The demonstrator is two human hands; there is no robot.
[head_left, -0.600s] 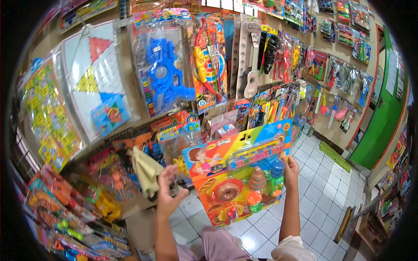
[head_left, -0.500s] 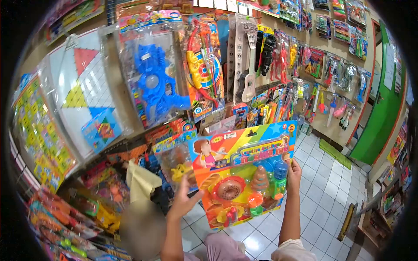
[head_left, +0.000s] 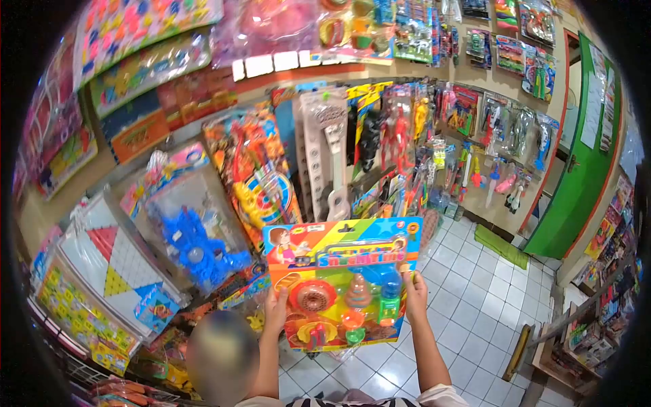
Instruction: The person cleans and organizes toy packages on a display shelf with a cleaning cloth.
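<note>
A "Snack Time" toy food set [head_left: 342,271] on a bright card under clear plastic is upright in front of me. Its plastic pieces include a doughnut [head_left: 314,297], a brown swirl and a small bottle [head_left: 388,306]. My left hand [head_left: 274,311] grips the card's left edge, thumb in front and fingers mostly behind. On the opposite edge, my right hand [head_left: 416,297] is closed with its thumb near the front. Behind the card hang a toy guitar [head_left: 334,163] and a packaged archery set [head_left: 261,183].
A bagged blue toy gun [head_left: 196,247] and a white board with coloured triangles [head_left: 112,271] hang at left. White floor tiles [head_left: 468,325] lie below, with a green mat [head_left: 500,245] before a green door [head_left: 576,163]. Shelves [head_left: 576,353] stand at right.
My left hand, earlier open beside the card, has closed on its left edge. The toy set appears lower and further left, and my view has tilted up toward the upper wall.
</note>
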